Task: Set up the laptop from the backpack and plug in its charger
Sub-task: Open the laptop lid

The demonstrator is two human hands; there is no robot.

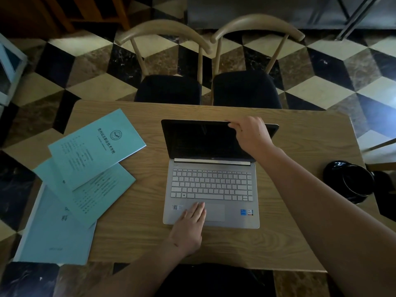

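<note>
A silver laptop (211,185) lies open in the middle of the wooden table (137,211), its screen dark and tilted back. My right hand (250,133) grips the top edge of the lid near its right corner, fingers curled over the rim. My left hand (189,224) rests flat on the palm rest, its straight fingers reaching the left part of the trackpad. No charger or backpack is in view.
Three light-blue booklets (85,168) lie fanned out on the table's left side, one hanging over the near edge. A black round object (351,183) sits at the table's right edge. Two wooden chairs (205,86) with dark cushions stand across the table.
</note>
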